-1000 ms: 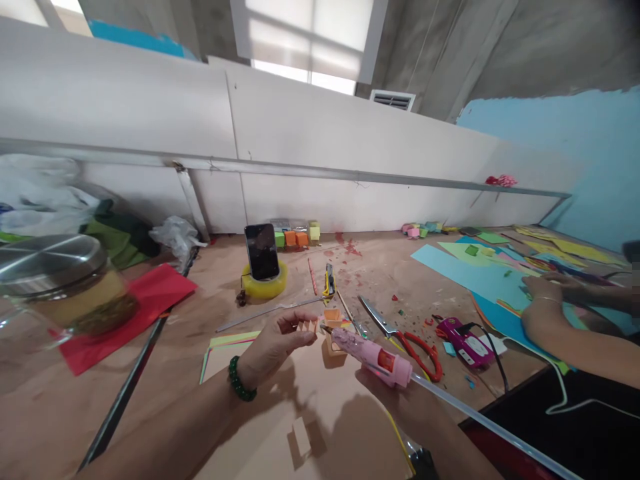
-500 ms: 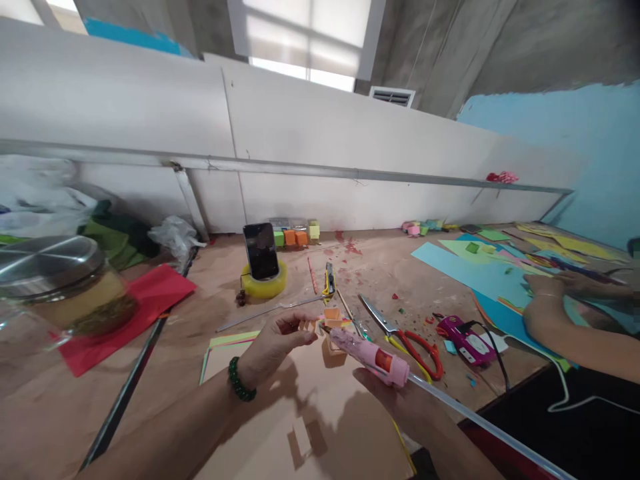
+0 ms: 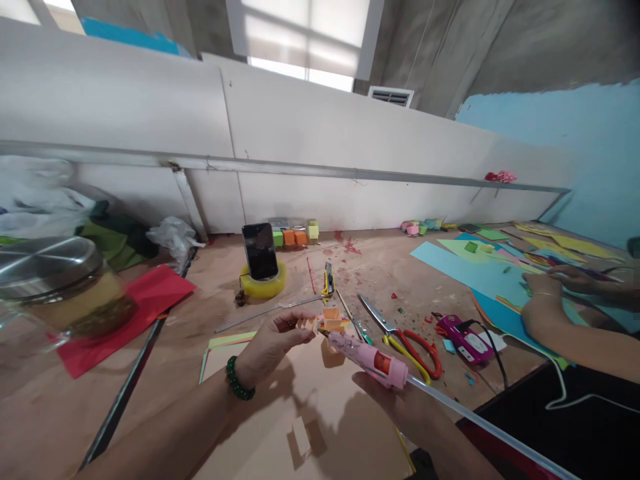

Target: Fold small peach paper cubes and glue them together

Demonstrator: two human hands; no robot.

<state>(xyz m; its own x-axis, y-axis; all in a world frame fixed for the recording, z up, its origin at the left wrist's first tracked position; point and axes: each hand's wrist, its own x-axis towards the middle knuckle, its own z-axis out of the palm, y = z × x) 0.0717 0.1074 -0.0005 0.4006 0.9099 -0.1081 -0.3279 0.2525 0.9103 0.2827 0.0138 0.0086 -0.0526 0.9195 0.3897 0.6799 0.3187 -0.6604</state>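
My left hand (image 3: 280,340) is closed in a pinch on a small folded peach paper piece (image 3: 309,325), a green bead bracelet at its wrist. Wrapped round a pink glue gun (image 3: 367,359), my right hand (image 3: 383,397) holds it with a clear glue stick (image 3: 480,420) out of its back end. The gun's nozzle points left, close against the paper piece; whether they touch I cannot tell. Just beyond the nozzle stands a small orange paper box (image 3: 331,319). Beneath both hands lies a stack of peach paper sheets (image 3: 260,427), bearing another small folded paper piece (image 3: 301,435).
Scissors (image 3: 410,347), a yellow cutter (image 3: 328,280) and a purple device with a cord (image 3: 465,340) lie nearby. A phone (image 3: 260,251) leans on a yellow tape roll (image 3: 265,283). A glass jar (image 3: 55,287) stands left. Another person's arm (image 3: 565,333) rests over coloured sheets at right.
The glue gun's nozzle has shifted very slightly by the paper piece in my left hand. Otherwise the view has only drifted a little; both grips are the same.
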